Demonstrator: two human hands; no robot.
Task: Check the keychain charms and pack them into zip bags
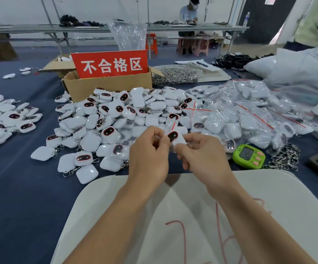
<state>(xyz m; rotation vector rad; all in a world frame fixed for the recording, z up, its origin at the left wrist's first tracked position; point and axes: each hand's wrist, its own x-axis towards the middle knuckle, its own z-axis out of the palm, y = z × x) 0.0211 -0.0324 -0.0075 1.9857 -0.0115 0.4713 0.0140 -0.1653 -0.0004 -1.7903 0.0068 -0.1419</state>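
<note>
Charm (174,136): held in the air between both hands, over the near side of the loose pile (116,119), dark face up.
Zip bag (170,124): clear film around the charm. Its long axis runs from the fingers toward the far edge of the table (21,187), with the red strip at the far end. I cannot tell if it is sealed.
Left hand (148,151): curled, pinches the bag's left side.
Right hand (204,155): curled, pinches the bag's near right corner.
Nearer hand: neither, both touch it.
Next move, I judge: the fingers go up to the strip.
Packed bags (240,115): toward the right edge, closer to the right hand.
</note>
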